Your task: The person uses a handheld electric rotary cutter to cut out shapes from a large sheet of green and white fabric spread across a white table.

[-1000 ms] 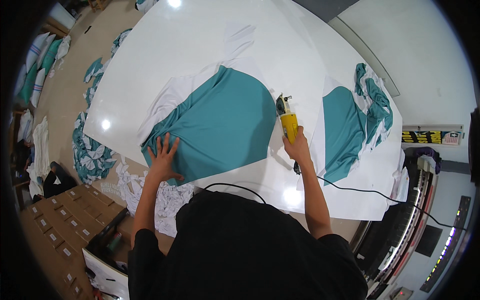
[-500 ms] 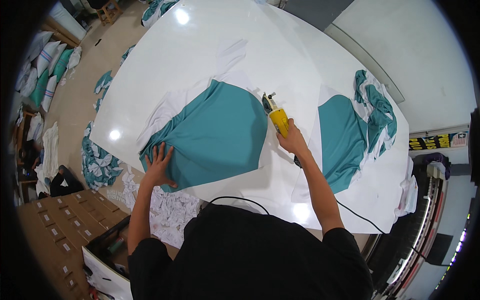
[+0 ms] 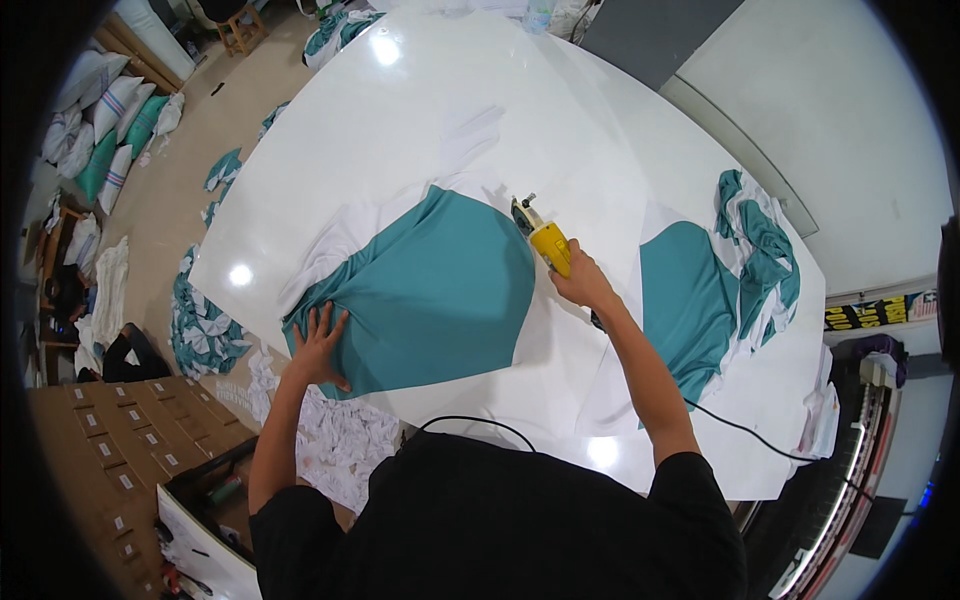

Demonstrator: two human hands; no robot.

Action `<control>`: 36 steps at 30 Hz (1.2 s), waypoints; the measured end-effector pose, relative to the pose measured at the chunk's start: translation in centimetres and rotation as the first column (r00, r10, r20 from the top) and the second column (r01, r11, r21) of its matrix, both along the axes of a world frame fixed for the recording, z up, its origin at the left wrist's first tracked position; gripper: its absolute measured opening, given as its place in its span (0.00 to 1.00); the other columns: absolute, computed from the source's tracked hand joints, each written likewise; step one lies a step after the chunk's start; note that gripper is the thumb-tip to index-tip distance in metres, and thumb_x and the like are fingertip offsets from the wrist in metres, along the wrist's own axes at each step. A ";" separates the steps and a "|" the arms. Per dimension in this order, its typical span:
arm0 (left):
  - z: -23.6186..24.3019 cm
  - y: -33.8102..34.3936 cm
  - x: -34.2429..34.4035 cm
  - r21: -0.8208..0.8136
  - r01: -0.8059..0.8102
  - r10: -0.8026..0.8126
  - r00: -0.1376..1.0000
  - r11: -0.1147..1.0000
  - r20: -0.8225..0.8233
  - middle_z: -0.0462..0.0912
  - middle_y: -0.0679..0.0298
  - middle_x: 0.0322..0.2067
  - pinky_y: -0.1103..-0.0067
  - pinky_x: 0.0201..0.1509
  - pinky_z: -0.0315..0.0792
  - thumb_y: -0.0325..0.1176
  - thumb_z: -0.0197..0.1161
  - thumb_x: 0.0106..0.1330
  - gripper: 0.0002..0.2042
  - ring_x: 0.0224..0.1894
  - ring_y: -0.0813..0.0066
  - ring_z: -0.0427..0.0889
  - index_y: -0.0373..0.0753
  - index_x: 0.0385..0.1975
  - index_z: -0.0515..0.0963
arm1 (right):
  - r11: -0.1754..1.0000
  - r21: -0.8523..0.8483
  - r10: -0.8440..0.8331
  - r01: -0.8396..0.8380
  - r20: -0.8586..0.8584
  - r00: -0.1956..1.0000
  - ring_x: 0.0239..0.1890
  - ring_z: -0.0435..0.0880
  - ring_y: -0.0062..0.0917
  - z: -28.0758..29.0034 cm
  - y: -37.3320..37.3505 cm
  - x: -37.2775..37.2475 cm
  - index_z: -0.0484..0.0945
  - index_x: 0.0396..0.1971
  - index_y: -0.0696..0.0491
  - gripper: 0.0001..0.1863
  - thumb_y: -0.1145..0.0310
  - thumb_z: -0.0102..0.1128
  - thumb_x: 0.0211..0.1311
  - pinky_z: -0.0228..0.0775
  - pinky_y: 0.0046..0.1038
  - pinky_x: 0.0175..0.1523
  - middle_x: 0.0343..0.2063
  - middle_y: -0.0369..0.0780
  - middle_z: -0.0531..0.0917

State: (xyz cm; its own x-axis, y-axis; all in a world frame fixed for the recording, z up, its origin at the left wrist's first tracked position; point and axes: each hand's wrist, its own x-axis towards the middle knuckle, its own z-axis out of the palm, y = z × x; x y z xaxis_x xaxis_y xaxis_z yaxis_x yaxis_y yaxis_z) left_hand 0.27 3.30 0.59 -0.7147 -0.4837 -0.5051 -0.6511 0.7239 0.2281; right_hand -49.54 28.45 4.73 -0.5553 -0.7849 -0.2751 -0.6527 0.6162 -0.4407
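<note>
Yellow cutter (image 3: 550,248) at the curved edge of a teal cloth piece (image 3: 440,295), the job seemingly partway along.
The left hand (image 3: 316,357) lies spread on the teal piece's near-left corner, fingers apart and pressing rather than gripping; most of the piece stretches away to the right of and beyond those fingers on the white tabletop (image 3: 320,135). The right hand's (image 3: 590,283) fingers are closed around the cutter, its head just beyond them. The curve nearer the right fingers looks trimmed, though its pale margin is hard to read; white cloth (image 3: 325,248) beyond the left fingers borders the far-left edge, which seems not yet done. To the right of the right fingers lies another teal piece (image 3: 685,275).
</note>
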 end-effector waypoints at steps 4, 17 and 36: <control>0.3 0.3 0.1 0.002 -0.005 0.005 1.000 1.000 0.030 0.31 0.54 0.81 0.31 0.73 0.35 0.50 0.89 0.11 0.84 0.81 0.39 0.32 0.60 0.81 0.40 | 0.999 -0.014 0.045 -0.045 0.006 0.999 0.48 0.83 0.60 0.2 -1.7 -0.7 0.61 0.57 0.64 0.33 0.60 0.65 0.60 0.77 0.49 0.53 0.45 0.66 0.81; -0.9 1.3 -9.0 -0.232 -0.062 0.062 0.998 0.971 -0.007 0.54 0.46 0.77 0.36 0.74 0.45 0.58 0.82 0.41 0.57 0.78 0.38 0.50 0.39 0.73 0.63 | 0.965 -0.169 -0.194 0.201 0.052 0.980 0.44 0.86 0.55 -0.3 -10.9 -1.6 0.64 0.56 0.63 0.34 0.58 0.65 0.56 0.80 0.47 0.51 0.42 0.62 0.84; -0.7 16.4 -6.8 -0.028 0.021 -0.022 0.999 0.999 -0.024 0.32 0.50 0.80 0.22 0.65 0.39 0.53 0.87 0.34 0.72 0.80 0.32 0.34 0.56 0.81 0.40 | 0.913 -0.178 -0.333 0.368 0.199 0.922 0.40 0.86 0.54 1.3 15.2 11.5 0.65 0.60 0.63 0.33 0.62 0.66 0.61 0.79 0.46 0.47 0.40 0.62 0.84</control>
State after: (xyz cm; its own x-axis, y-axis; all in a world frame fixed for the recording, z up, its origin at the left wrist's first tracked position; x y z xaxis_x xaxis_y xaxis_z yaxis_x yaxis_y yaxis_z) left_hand -6.54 19.67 -0.06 -0.7369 -0.4818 -0.4742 -0.6300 0.7437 0.2236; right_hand -38.00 43.61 6.07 -0.7667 -0.5970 -0.2362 -0.3212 0.6751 -0.6641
